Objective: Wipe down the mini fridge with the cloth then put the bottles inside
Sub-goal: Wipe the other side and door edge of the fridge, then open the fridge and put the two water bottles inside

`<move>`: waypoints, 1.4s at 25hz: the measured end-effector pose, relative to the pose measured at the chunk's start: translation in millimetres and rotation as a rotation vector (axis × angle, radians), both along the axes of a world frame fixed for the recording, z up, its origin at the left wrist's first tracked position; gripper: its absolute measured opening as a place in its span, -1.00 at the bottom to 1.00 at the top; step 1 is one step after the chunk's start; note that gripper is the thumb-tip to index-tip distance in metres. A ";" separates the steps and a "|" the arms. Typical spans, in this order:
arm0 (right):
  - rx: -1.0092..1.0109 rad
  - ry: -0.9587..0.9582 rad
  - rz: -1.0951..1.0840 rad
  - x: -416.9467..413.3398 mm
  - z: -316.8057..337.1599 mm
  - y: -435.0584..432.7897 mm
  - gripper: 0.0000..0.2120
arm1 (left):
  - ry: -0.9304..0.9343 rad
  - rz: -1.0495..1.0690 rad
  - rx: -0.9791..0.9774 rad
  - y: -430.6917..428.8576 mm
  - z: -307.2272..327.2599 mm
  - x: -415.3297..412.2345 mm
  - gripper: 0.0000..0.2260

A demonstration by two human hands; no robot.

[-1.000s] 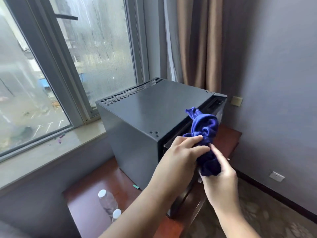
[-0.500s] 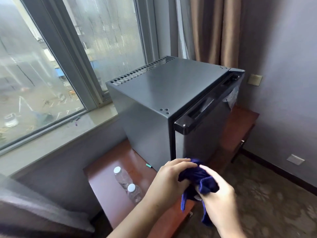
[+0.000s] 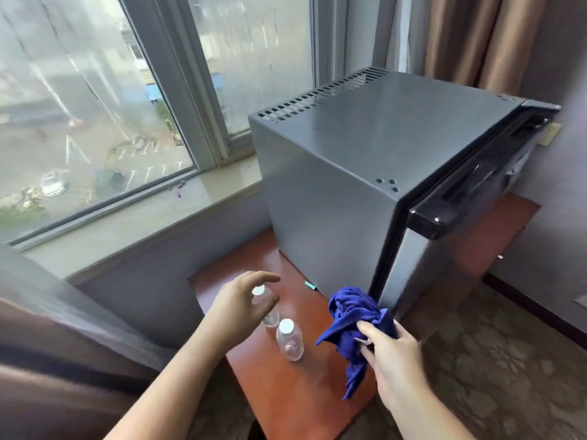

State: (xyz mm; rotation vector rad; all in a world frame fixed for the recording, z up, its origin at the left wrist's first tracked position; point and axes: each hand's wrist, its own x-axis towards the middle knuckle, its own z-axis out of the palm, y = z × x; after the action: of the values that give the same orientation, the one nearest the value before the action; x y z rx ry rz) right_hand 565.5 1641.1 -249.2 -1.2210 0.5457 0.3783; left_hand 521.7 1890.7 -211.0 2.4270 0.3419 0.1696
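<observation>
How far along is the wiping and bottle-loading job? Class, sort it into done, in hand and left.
Done: wiping seems over, unproven; the cloth is off the mini fridge, bunched in the right hand. In hand: the left hand hovers open over the farther bottle, not gripping. Left: that and the nearer bottle stand on the table, and the fridge door is shut, so neither is inside yet.

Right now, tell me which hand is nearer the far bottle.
Left. The left hand is at the far bottle; the right hand grips the cloth, off to its right.
</observation>
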 end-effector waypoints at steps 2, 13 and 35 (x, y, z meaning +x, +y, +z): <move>-0.029 -0.022 0.007 5.7 0.9 28.0 -0.78 | 0.015 0.016 -0.021 26.5 -12.2 -2.5 -0.76; -0.308 -0.108 0.144 88.4 -6.0 174.1 -0.73 | 0.127 -0.049 -0.076 167.2 -60.1 17.4 -0.76; -1.000 -0.172 0.532 -26.3 -66.8 145.0 -0.56 | 0.278 -0.623 0.048 105.1 -117.9 71.9 -0.64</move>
State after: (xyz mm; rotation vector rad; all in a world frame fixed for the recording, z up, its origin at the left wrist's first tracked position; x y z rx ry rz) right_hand 539.2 1786.0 -316.0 -2.3597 0.2316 0.4528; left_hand 593.6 1995.7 -329.0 2.4825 -0.3097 -0.4395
